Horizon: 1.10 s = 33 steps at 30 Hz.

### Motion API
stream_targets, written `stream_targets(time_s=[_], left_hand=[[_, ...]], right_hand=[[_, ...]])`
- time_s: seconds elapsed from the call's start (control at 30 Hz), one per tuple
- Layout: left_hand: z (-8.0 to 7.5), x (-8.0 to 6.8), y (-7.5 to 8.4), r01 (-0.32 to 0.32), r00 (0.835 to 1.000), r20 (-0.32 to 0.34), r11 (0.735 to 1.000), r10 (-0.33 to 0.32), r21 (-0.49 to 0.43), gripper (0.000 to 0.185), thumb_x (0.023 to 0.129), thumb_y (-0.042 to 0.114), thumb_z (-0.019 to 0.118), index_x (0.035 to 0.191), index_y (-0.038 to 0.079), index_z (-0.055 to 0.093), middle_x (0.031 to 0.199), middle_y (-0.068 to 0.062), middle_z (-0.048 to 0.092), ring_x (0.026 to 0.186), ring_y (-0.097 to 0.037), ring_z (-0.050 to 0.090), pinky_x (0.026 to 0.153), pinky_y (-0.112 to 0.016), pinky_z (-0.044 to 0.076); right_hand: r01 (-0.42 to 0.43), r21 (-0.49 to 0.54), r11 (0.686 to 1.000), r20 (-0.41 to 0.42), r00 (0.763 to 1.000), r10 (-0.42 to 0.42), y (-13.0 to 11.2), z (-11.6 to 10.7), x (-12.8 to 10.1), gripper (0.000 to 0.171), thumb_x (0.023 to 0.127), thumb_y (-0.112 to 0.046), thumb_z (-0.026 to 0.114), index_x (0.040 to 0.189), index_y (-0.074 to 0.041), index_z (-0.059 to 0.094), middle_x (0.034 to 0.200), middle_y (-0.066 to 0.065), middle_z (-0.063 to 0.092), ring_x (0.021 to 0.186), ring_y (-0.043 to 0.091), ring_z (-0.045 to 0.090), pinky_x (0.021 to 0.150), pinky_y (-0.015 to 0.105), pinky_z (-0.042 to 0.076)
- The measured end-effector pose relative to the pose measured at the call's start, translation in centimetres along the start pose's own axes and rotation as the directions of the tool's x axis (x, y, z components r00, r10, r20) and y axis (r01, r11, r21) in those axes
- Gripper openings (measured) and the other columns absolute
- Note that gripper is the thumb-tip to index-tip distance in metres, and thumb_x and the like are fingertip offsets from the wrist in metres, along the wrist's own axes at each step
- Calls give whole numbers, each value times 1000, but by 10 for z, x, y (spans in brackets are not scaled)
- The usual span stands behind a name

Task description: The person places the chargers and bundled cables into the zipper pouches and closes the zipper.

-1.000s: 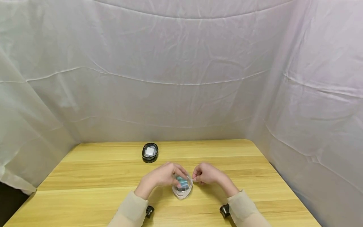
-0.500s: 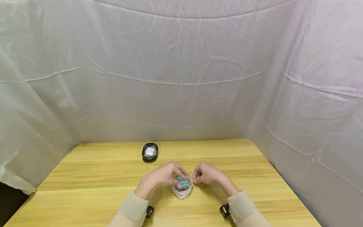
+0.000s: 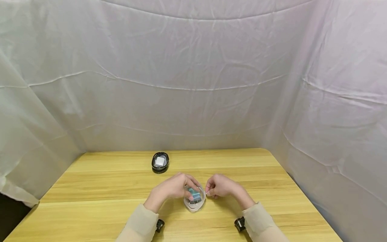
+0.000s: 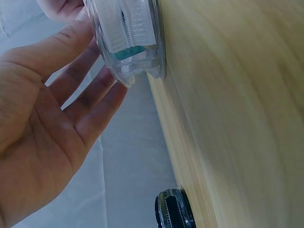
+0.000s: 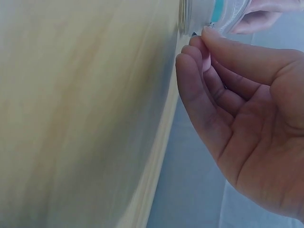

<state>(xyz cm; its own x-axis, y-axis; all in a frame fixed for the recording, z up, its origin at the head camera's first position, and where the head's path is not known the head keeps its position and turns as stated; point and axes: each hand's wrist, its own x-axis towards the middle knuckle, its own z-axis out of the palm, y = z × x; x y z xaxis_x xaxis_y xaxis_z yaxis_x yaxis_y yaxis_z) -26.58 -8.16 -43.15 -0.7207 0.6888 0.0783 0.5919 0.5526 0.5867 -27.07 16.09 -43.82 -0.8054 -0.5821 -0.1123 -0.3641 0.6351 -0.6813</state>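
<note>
A small clear oval case (image 3: 195, 200) with a zip round its rim lies on the wooden table (image 3: 105, 188), with teal and dark items inside. My left hand (image 3: 188, 186) curves over its far left side, fingertips against the rim. In the left wrist view the left hand's fingers (image 4: 95, 99) reach up to the clear case (image 4: 128, 38). My right hand (image 3: 208, 191) pinches the case's right edge between thumb and curled fingers. In the right wrist view the right hand's fingertips (image 5: 197, 50) meet just below the case (image 5: 209, 12).
A black oval case (image 3: 160, 162) holding a white charger sits farther back, left of centre, also low in the left wrist view as the black case (image 4: 174, 210). White cloth (image 3: 193, 84) hangs behind and on both sides of the table.
</note>
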Motion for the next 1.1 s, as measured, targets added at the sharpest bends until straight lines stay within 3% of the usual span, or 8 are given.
stream_targets(time_s=[0.67, 0.93, 1.1], left_hand=[[2, 0, 0, 12, 1000, -1, 1000, -12, -8, 29, 77, 7, 89, 104, 14, 83, 123, 4, 74, 118, -18, 66, 104, -36, 53], [2, 1, 1, 16, 1000, 0, 1000, -16, 3, 29, 77, 7, 89, 105, 14, 83, 123, 4, 74, 117, -18, 66, 103, -34, 54], [1, 0, 3, 20, 1000, 3, 1000, -20, 17, 29, 77, 7, 89, 105, 13, 83, 124, 4, 73, 117, -18, 66, 102, -34, 54]], right_hand=[[16, 25, 1000, 65, 998, -18, 2, -3, -1, 7, 89, 7, 74, 87, 1, 72, 72, 2, 65, 62, 14, 63, 59, 31, 60], [38, 39, 999, 67, 997, -40, 2, -3, -2, 8, 90, 6, 74, 85, 0, 71, 73, 4, 66, 65, 17, 63, 62, 39, 62], [35, 39, 999, 81, 996, -38, 1, -3, -3, 9, 91, 4, 75, 85, -2, 71, 73, 2, 65, 64, 15, 62, 61, 35, 61]])
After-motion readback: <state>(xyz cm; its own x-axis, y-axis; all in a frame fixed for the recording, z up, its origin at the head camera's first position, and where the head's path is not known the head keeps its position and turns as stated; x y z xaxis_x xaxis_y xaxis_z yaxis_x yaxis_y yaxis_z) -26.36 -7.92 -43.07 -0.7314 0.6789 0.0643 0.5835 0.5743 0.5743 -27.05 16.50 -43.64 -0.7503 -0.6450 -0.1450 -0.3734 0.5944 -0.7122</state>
